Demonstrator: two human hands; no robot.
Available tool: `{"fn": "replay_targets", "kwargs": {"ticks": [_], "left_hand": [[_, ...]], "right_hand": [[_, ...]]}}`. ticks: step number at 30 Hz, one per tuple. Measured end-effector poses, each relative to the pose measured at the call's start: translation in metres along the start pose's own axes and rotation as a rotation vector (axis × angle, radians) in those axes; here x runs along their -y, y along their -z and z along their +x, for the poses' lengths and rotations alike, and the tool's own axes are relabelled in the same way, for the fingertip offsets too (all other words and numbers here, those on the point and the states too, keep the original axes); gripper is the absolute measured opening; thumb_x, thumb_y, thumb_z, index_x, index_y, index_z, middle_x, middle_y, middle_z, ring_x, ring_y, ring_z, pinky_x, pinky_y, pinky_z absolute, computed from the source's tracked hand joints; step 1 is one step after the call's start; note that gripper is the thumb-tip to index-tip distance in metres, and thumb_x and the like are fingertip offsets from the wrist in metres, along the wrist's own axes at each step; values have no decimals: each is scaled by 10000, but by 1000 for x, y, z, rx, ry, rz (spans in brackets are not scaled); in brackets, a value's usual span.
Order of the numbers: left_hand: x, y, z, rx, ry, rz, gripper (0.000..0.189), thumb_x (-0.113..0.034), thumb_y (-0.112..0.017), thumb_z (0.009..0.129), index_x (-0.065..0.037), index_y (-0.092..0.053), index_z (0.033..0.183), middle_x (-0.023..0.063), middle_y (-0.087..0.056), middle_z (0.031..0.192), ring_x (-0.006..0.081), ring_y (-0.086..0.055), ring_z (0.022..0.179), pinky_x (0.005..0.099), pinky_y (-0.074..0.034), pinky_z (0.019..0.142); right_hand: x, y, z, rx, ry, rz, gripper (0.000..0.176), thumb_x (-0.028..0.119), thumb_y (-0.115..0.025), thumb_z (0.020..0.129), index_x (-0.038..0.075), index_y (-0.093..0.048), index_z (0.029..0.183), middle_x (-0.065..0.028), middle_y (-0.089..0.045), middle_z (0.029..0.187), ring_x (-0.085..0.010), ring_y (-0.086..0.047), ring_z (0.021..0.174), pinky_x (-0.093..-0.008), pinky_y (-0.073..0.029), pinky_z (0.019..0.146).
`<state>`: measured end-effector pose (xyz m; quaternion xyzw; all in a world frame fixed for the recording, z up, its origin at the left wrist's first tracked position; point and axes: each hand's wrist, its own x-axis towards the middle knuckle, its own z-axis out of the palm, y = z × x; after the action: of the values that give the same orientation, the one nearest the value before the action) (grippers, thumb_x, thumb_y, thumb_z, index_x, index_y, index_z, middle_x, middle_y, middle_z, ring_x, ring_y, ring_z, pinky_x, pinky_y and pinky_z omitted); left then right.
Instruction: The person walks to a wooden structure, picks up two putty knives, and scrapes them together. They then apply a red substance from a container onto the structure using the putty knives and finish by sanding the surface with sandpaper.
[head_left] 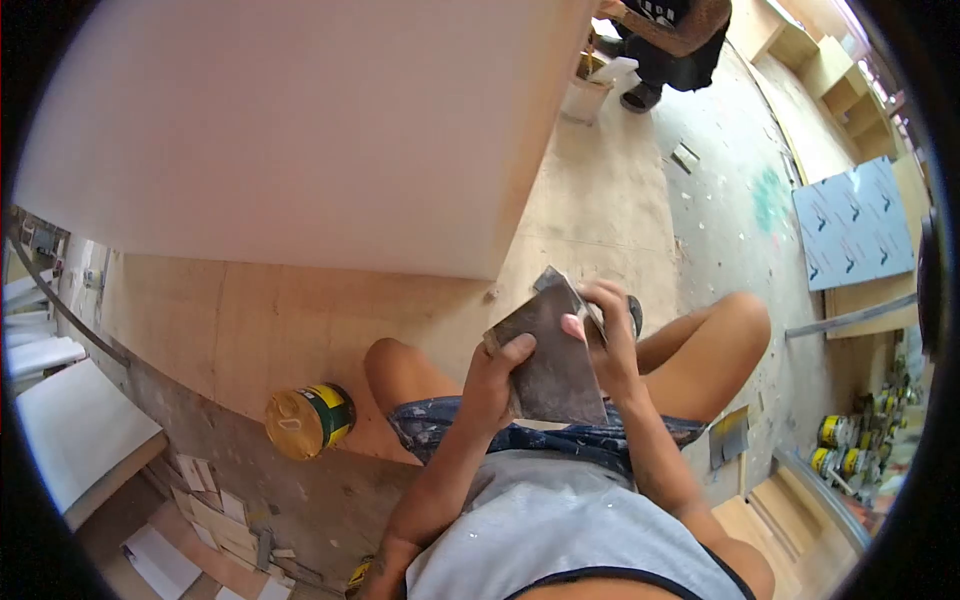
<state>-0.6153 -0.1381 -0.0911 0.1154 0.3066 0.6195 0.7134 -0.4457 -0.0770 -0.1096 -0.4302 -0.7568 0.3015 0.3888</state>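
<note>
My left hand (492,382) grips a wide, dark, smeared flat metal scraper (555,365) by its left edge, thumb on the face. Behind its upper right edge, my right hand (612,330) is closed on a second thin flat scraper (588,308), seen nearly edge-on and mostly hidden. The two blades overlap in this view, in front of my lap. A large pale panelled block (300,140) rises just ahead of my hands. By my left knee stands a yellow and black tin (310,418) with a handle on its lid.
At the top right a person (675,35) is beside a white bucket (585,98) with tools in it. A blue patterned sheet (855,222) lies at the right, with several tins (838,432) below. Wood offcuts (225,520) and a white board (80,430) are at the left.
</note>
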Motion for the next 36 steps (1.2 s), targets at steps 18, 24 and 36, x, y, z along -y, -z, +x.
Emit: {"fn": "replay_targets", "kwargs": {"ticks": [18, 24, 36], "left_hand": [[19, 21, 13, 123, -21, -300, 386, -130, -575, 918, 19, -501, 1266, 97, -613, 1151, 175, -622, 1023, 316, -529, 883], [53, 26, -8, 38, 19, 116, 377, -133, -590, 922, 39, -536, 1253, 85, -602, 1190, 139, -569, 1070, 312, -462, 951], [42, 93, 8, -95, -139, 150, 352, -3, -528, 919, 21, -526, 1270, 99, -568, 1253, 214, -514, 1199, 356, -371, 1043]], "right_hand": [[-11, 7, -46, 242, -1057, 1706, 406, 239, -642, 878, -35, -566, 1169, -163, -686, 838, -233, -640, 529, -297, -518, 438], [-3, -6, 16, -214, -1051, 1094, 275, 376, -565, 957, 104, -576, 989, -8, -587, 729, -82, -508, 495, -185, -395, 412], [35, 21, -12, -41, -926, 1114, 241, 158, -541, 957, -49, -550, 1080, -112, -638, 825, -195, -629, 584, -277, -514, 502]]}}
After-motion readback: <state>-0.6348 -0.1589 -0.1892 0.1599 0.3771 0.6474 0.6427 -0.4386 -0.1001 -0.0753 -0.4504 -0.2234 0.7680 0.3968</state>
